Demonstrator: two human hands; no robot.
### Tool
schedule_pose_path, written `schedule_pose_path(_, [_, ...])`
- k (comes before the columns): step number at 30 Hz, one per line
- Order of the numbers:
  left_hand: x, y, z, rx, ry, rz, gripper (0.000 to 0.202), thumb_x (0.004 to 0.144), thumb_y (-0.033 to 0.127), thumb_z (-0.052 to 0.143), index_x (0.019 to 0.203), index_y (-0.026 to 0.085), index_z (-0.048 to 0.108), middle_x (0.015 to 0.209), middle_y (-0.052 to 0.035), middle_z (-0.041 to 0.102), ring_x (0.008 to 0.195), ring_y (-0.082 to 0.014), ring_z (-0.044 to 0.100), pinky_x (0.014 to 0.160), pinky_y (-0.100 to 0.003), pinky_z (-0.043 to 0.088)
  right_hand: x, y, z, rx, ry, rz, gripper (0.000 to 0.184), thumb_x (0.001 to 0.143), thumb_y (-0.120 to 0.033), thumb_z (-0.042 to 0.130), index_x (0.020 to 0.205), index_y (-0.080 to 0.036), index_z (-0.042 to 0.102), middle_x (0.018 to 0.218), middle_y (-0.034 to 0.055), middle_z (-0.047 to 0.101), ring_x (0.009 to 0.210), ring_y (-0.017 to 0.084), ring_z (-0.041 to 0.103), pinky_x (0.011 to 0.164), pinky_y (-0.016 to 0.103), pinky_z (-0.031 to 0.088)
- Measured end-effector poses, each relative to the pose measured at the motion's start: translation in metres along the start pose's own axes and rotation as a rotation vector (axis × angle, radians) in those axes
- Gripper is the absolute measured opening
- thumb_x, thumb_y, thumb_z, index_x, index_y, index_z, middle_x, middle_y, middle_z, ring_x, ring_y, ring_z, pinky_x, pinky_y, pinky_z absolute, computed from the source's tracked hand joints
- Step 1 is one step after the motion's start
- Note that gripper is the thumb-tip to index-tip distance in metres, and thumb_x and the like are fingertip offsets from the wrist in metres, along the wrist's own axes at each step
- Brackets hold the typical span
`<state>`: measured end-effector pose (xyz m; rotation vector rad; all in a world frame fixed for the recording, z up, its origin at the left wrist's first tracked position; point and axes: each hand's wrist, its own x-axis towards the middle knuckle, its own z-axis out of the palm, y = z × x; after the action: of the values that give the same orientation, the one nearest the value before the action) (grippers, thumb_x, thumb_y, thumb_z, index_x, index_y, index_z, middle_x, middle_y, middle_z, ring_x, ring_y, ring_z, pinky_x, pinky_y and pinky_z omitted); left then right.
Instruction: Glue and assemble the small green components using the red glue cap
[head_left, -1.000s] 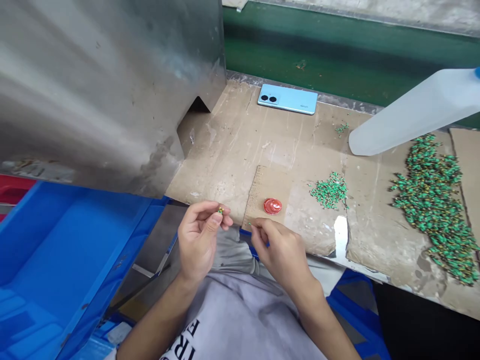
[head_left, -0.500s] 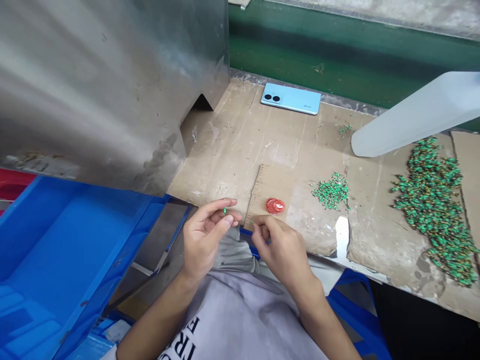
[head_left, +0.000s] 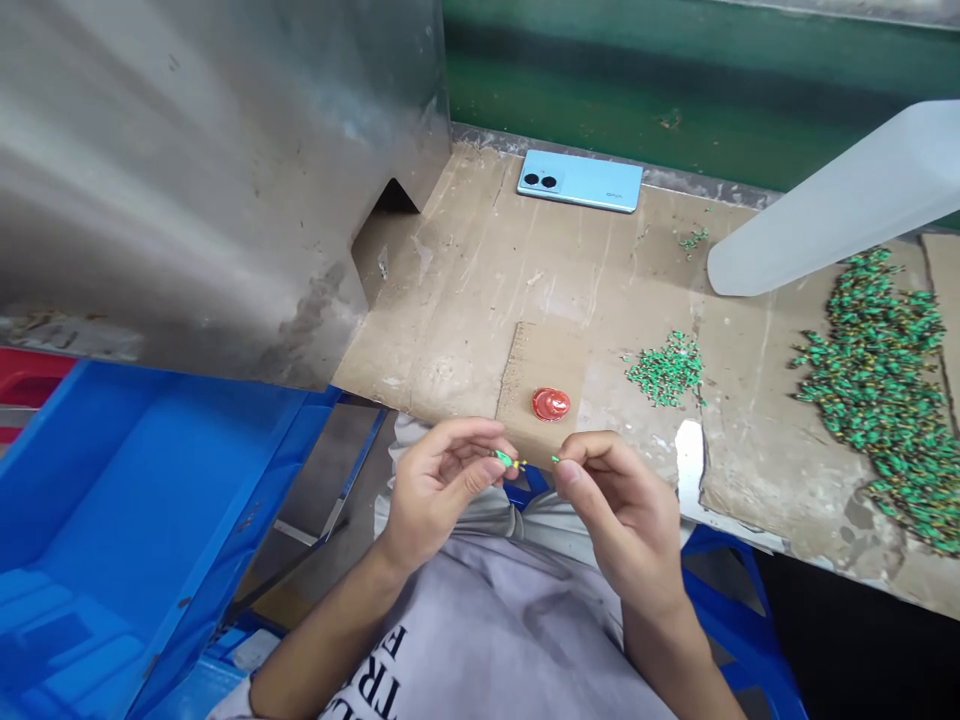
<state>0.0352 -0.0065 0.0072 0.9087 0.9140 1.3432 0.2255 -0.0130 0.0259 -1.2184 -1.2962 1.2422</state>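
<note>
My left hand [head_left: 442, 490] pinches a small green component [head_left: 504, 459] with a thin gold-coloured lead between thumb and fingertips. Facing it, a few centimetres away, my right hand [head_left: 622, 505] pinches a tiny green bit [head_left: 556, 459]. Both hands are just off the front edge of a worn cardboard sheet [head_left: 465, 310]. Nearest them on the sheet lies a round red foil-like object [head_left: 551, 404]. Further right are a small heap of green components [head_left: 666, 370] and a much larger heap [head_left: 874, 390].
A steel housing [head_left: 210, 180] fills the left side above a blue plastic crate [head_left: 135, 520]. A pale blue phone [head_left: 579, 181] lies at the back of the bench by a green wall [head_left: 675, 90]. A translucent plastic jug [head_left: 832, 205] juts in at right.
My hands have moved closer together, the left one shifting right and the right one rising a little. The green component in my left fingers now shows clearly. The view has tilted slightly.
</note>
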Motion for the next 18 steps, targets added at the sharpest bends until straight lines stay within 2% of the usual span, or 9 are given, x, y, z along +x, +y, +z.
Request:
schedule_pose_path(3, [-0.0025, 0.0047, 0.0046, -0.027, -0.023, -0.017, 0.021, 0.089, 0.01, 0.091, 0.103, 0.025, 0.088, 0.093, -0.0022, 0.09, 0.083, -0.0153, 0.087, 0.076, -0.018, 0.07, 0.003, -0.0037, 0.0013, 0.137, -0.05, 0.048, 0.022, 0.109, -0.035, 0.07, 0.091, -0.023, 0.068, 0.071, -0.0034, 0.061, 0.059, 0.012, 0.052, 0.053, 0.022, 0.042])
schedule_pose_path(6, [-0.0023, 0.0066, 0.0039, 0.05, -0.054, 0.041, 0.017, 0.086, 0.01, 0.094, 0.094, 0.024, 0.09, 0.093, -0.0036, 0.09, 0.086, -0.017, 0.087, 0.077, -0.02, 0.07, 0.0043, -0.005, 0.0007, 0.18, -0.107, 0.07, 0.022, 0.109, -0.037, 0.073, 0.092, -0.023, 0.069, 0.072, -0.0028, 0.066, 0.058, 0.011, 0.054, 0.051, 0.02, 0.041])
schedule_pose_path(8, [-0.0016, 0.0063, 0.0022, 0.102, -0.068, 0.07, 0.015, 0.086, 0.013, 0.095, 0.094, 0.025, 0.091, 0.093, -0.0046, 0.09, 0.086, -0.0182, 0.086, 0.079, -0.023, 0.07, 0.0038, -0.0049, -0.0005, 0.179, -0.139, 0.075, 0.021, 0.108, -0.038, 0.074, 0.093, -0.023, 0.07, 0.072, -0.002, 0.069, 0.058, 0.01, 0.057, 0.051, 0.02, 0.043])
schedule_pose_path(12, [-0.0006, 0.0041, 0.0004, 0.17, -0.078, 0.062, 0.008, 0.09, 0.024, 0.093, 0.098, 0.025, 0.091, 0.091, -0.0069, 0.087, 0.082, -0.0188, 0.083, 0.072, -0.024, 0.068, 0.0023, -0.0036, -0.0015, 0.187, -0.148, 0.071, 0.02, 0.108, -0.038, 0.074, 0.095, -0.023, 0.071, 0.074, -0.001, 0.074, 0.057, 0.011, 0.058, 0.052, 0.021, 0.046])
schedule_pose_path(18, [-0.0011, 0.0066, 0.0025, 0.208, -0.083, 0.08, 0.01, 0.089, 0.031, 0.095, 0.091, 0.023, 0.09, 0.084, -0.0055, 0.085, 0.078, -0.0174, 0.079, 0.071, -0.024, 0.064, 0.0016, -0.0029, -0.0037, 0.162, -0.131, 0.078, 0.021, 0.108, -0.04, 0.074, 0.094, -0.023, 0.07, 0.069, -0.0044, 0.061, 0.057, 0.011, 0.053, 0.052, 0.022, 0.043])
